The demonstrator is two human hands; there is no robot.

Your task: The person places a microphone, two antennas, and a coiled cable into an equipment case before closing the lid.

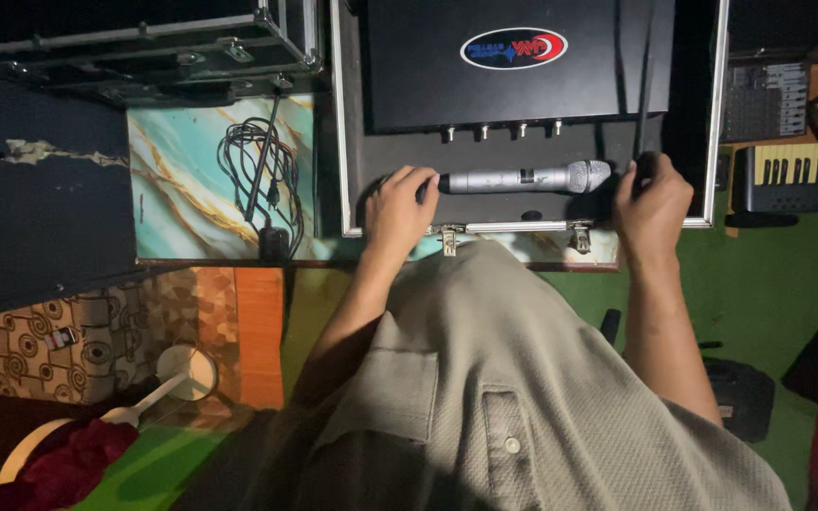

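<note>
The open flight case (717, 114) fills the upper middle of the view, its metal-edged frame resting on a marbled teal tabletop (177, 180). Inside it, a black receiver unit (513, 85) takes up the back of the tray, with a row of small connectors along its front edge and a thin black antenna (644, 85) rising past its right side. In front of the unit, on the dark lining, a silver microphone (527, 178) lies on its side, grille end pointing right.

Both forearms reach forward from a grey-beige shirt (494, 397), elbows out, so the hands sit well apart at either end of the microphone. The left hand (400, 210) bends at the wrist over the case's front rail, fingers curled down around the dark tail end of the microphone, gripping it. The right hand (653, 201) is held in a loose fist near the grille, closed on the base of the antenna; whether it also touches the microphone is hard to tell.

A second closed case (144, 47) lies at upper left. A musical keyboard (802, 170) with pale keys sits on the right, over green flooring. On the tabletop to the left of the open case, a coiled black cable (257, 161) lies with its adapter plug (274, 241) near the table's front edge.
</note>
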